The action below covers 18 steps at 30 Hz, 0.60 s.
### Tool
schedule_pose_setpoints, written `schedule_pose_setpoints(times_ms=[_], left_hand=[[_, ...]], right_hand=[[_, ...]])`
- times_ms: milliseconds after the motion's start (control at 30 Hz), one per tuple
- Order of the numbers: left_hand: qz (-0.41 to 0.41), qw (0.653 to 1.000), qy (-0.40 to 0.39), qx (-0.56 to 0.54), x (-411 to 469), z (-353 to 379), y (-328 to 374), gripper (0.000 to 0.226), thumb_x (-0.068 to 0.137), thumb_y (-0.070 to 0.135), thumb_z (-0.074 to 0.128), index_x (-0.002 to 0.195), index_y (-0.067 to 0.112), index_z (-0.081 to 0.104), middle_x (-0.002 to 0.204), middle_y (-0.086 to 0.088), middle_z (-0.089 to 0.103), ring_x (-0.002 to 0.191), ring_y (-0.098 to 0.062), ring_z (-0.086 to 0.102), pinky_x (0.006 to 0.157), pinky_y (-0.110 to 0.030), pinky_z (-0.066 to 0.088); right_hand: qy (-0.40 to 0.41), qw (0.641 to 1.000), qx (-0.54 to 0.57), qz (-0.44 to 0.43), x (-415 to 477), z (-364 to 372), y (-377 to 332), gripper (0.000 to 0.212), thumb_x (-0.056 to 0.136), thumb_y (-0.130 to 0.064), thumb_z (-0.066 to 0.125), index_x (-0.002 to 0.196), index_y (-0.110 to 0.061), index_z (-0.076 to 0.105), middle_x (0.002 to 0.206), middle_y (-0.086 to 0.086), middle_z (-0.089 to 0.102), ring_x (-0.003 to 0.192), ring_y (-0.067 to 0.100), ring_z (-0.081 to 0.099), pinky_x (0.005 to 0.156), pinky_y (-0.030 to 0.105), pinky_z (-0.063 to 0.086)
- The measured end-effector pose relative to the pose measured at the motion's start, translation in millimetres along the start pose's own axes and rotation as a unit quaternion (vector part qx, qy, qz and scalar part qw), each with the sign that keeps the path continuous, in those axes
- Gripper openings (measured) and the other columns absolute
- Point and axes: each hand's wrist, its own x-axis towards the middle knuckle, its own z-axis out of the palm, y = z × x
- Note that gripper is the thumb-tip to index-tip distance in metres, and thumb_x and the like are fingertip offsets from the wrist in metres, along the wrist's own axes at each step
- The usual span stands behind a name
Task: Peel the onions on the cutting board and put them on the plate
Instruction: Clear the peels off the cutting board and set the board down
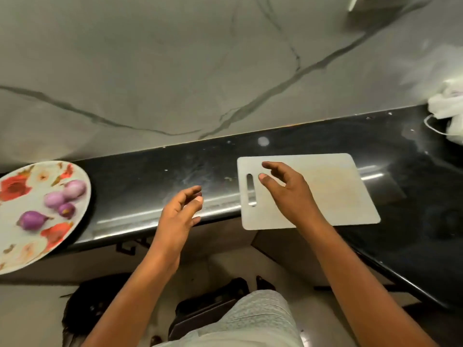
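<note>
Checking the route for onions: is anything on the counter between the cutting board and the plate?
Nothing visible lies there: the counter between cutting board and plate holds only specks; the left hand hovers above it.

Grey marble-look wall [175, 58] behind, dark diagonal veins. Glossy black countertop [150, 176] along it, dusty streaks, round glare spot [263, 141] near the back edge. Crumpled white plastic bag [448, 106] at far right on the counter. Pale floor [30, 309] below, with dark blurred items, unidentifiable. Dim light.
</note>
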Motion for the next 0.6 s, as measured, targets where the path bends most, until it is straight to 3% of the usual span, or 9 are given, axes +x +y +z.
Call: schedule_pose_setpoints(times_ms=[100, 267, 367, 467, 600], left_hand=[[-0.027, 0.996, -0.047, 0.071, 16.2, 35.6, -8.0, 0.038, 0.105, 0.03, 0.061, 0.143, 0.033, 0.06, 0.142, 0.011, 0.06, 0.131, -0.011, 0.058, 0.114, -0.043, 0.047], [-0.119, 0.976, -0.095, 0.157, 38.7, 79.0, -23.2, 0.057, 0.103, 0.041, 0.063, 0.156, 0.028, 0.046, 0.155, 0.003, 0.051, 0.14, -0.021, 0.051, 0.115, -0.044, 0.042], [-0.157, 0.967, -0.122, 0.157, 43.0, 94.4, -29.9, 0.055, 0.104, 0.038, 0.063, 0.154, 0.024, 0.045, 0.14, 0.001, 0.061, 0.127, -0.023, 0.06, 0.104, -0.039, 0.046], [-0.19, 0.969, -0.121, 0.103, 45.1, 104.9, -25.2, 0.034, 0.106, 0.033, 0.061, 0.138, 0.025, 0.054, 0.119, 0.002, 0.074, 0.109, -0.022, 0.071, 0.092, -0.037, 0.055], [-0.174, 0.971, -0.108, 0.12, 47.6, 107.8, -23.5, 0.026, 0.11, 0.023, 0.054, 0.135, 0.021, 0.06, 0.117, -0.001, 0.077, 0.104, -0.021, 0.074, 0.091, -0.039, 0.059]], right_hand=[[0.047, 0.993, -0.077, 0.079, 16.3, -42.0, 50.7, 0.053, 0.103, -0.043, 0.061, 0.152, -0.027, 0.047, 0.16, -0.004, 0.045, 0.147, 0.019, 0.043, 0.114, 0.035, 0.04], [0.09, 0.958, -0.192, 0.191, 32.3, -102.0, 126.0, 0.077, 0.1, -0.044, 0.063, 0.163, -0.016, 0.028, 0.17, 0.007, 0.027, 0.156, 0.029, 0.027, 0.125, 0.048, 0.029], [0.111, 0.935, -0.239, 0.238, 35.6, -129.8, 153.8, 0.083, 0.096, -0.046, 0.065, 0.163, -0.016, 0.024, 0.171, 0.01, 0.023, 0.159, 0.033, 0.017, 0.126, 0.056, 0.025], [0.119, 0.924, -0.256, 0.257, 32.4, -142.7, 166.8, 0.081, 0.093, -0.046, 0.067, 0.159, -0.015, 0.031, 0.165, 0.013, 0.033, 0.154, 0.036, 0.028, 0.123, 0.058, 0.03], [0.138, 0.934, -0.234, 0.23, 33.1, -147.1, 166.1, 0.065, 0.092, -0.039, 0.072, 0.147, -0.016, 0.047, 0.143, 0.014, 0.055, 0.133, 0.037, 0.052, 0.102, 0.055, 0.05]])
